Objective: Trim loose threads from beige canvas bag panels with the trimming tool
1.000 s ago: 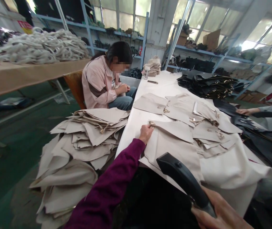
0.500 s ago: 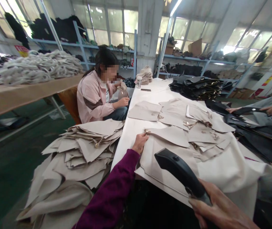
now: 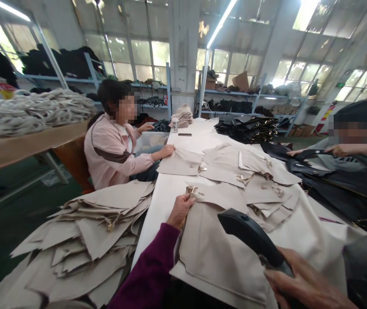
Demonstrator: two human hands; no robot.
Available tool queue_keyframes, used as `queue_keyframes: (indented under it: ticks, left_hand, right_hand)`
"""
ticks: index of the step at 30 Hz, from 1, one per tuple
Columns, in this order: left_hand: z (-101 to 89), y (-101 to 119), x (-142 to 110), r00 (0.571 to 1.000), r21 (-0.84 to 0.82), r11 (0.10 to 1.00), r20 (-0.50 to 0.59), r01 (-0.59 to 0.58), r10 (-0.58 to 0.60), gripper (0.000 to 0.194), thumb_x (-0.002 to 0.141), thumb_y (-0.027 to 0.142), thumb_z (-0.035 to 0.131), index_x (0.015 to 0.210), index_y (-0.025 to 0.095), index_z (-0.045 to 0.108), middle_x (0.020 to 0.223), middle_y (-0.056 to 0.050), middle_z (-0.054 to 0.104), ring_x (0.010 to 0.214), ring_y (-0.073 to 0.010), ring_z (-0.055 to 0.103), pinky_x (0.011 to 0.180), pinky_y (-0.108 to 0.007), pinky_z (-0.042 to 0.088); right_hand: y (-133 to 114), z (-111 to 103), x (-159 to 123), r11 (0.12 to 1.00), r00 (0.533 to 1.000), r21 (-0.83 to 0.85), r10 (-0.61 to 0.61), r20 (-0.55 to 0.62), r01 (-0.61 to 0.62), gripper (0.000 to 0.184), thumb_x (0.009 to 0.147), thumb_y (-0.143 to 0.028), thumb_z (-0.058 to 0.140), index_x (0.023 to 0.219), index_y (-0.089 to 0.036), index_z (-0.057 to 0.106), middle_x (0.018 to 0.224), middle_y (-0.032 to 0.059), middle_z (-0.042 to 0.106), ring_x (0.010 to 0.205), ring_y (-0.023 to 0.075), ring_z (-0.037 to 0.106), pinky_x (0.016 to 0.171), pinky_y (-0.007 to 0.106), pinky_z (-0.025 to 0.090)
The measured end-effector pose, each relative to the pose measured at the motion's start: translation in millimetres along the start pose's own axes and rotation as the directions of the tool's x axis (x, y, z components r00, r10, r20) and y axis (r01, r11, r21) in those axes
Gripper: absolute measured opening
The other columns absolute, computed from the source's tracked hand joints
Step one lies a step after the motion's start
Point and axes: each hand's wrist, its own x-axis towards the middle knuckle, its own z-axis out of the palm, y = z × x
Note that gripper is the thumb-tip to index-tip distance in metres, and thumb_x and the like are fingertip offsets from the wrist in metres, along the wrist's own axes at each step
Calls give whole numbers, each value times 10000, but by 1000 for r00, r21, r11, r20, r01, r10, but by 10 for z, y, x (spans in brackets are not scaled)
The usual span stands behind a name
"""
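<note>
While left hand [image 3: 180,211] pinches gold clasp [image 3: 191,189] at top of beige canvas panel [image 3: 217,257], its grip closed on metal; right hand [image 3: 302,281] grip closed around black plastic tool [image 3: 251,234], held just above panel; panel lies on white surface [image 3: 153,231], clasped panels [image 3: 251,171] just beyond; stacked panels [image 3: 87,231] beside surface edge; co-worker in pink jacket [image 3: 112,156] sits across stack, one hand on far panel.

Nothing readable; wall sign [image 3: 4,90] blurred (red-yellow, too small to read).
</note>
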Motion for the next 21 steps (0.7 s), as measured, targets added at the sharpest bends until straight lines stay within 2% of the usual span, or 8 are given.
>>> queue_keyframes:
  ticks: [4, 7, 12, 17, 21]
  left_hand:
    - [56, 73, -71, 984, -27, 998, 164, -60, 64, 370, 676, 268, 725, 996, 84, 691, 777, -84, 719, 640, -171, 642, 631, -277, 499]
    - [90, 90, -101, 973, -23, 998, 220, -66, 70, 351, 711, 265, 704, 1017, 92, 688, 784, -88, 723, 628, -173, 646, 621, -275, 500]
    - [139, 132, -153, 964, -21, 998, 260, -62, 65, 318, 737, 268, 685, 1007, 102, 692, 831, -92, 720, 678, -175, 648, 667, -275, 496]
    - [117, 128, -155, 967, 23, 998, 251, -52, 44, 252, 739, 283, 679, 913, 102, 702, 748, -66, 701, 623, -149, 615, 603, -247, 472]
    - [102, 107, -151, 967, 83, 996, 255, -46, 23, 282, 709, 328, 701, 871, 96, 711, 706, -53, 684, 624, -163, 612, 592, -254, 464]
  right_hand:
    - [-212, -61, 111, 999, 997, 44, -28, 72, 24, 205, 772, -397, 533, 770, -194, 504, 481, -53, 537, 474, 133, 540, 500, 228, 441]
    - [-389, -83, 130, 998, 994, 42, -40, 105, 36, 175, 764, -358, 534, 789, -191, 487, 496, -55, 540, 459, 117, 522, 474, 213, 431]
    - [-497, -63, 171, 995, 992, 56, -83, 98, 78, 176, 787, -339, 517, 856, -180, 487, 511, -51, 567, 479, 113, 537, 495, 211, 426]
    - [-518, -35, 276, 979, 979, 120, -177, 103, 164, 118, 767, -297, 524, 740, -193, 475, 467, -63, 551, 418, 95, 498, 450, 197, 421]
    - [-567, -32, 399, 959, 959, 86, -277, 63, 271, 124, 779, -242, 522, 675, -180, 496, 457, -46, 573, 405, 94, 514, 420, 176, 400]
